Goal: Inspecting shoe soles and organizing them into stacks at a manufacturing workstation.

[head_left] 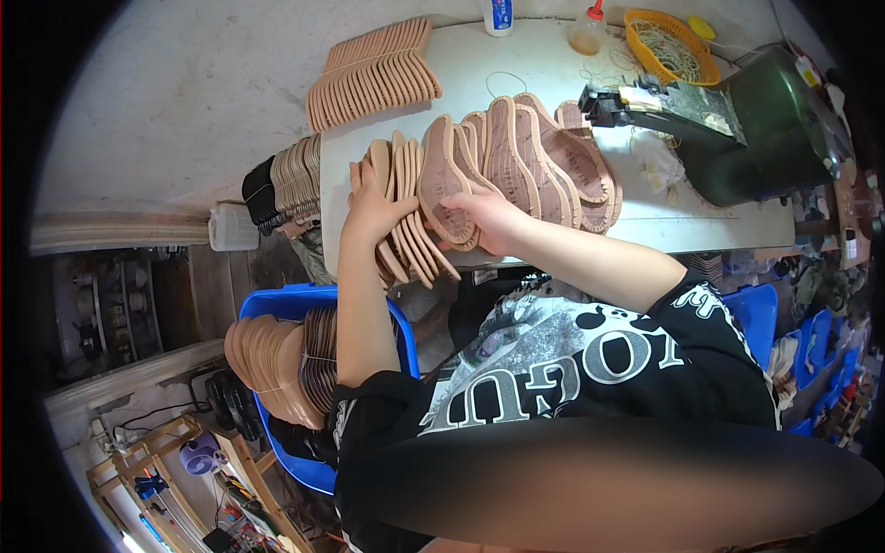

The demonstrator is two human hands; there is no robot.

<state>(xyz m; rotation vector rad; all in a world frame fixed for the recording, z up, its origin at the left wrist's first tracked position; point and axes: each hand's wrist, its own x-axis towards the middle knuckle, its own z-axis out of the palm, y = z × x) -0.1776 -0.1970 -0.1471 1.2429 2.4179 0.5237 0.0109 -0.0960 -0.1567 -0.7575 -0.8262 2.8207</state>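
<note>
My left hand [371, 205] is wrapped round the left side of a loose, fanned-out row of tan shoe insoles [419, 251] standing on edge at the table's front. Its thumb lies across their upper edges. My right hand [493, 219] grips the lower end of a brown-faced insole [442, 164] with a tan rim, thumb on its face; the fingers behind it are partly hidden. To the right of that, several more brown-faced insoles [513, 157] lean overlapping on the white table [461, 69].
A tied bundle of tan insoles [373, 76] lies at the back left. A black-armed machine [659, 109] with a dark green body stands at right. Behind are a yellow basket [652, 28] and a red-tipped bottle [584, 35]. A blue bin [406, 339] of insoles sits below left.
</note>
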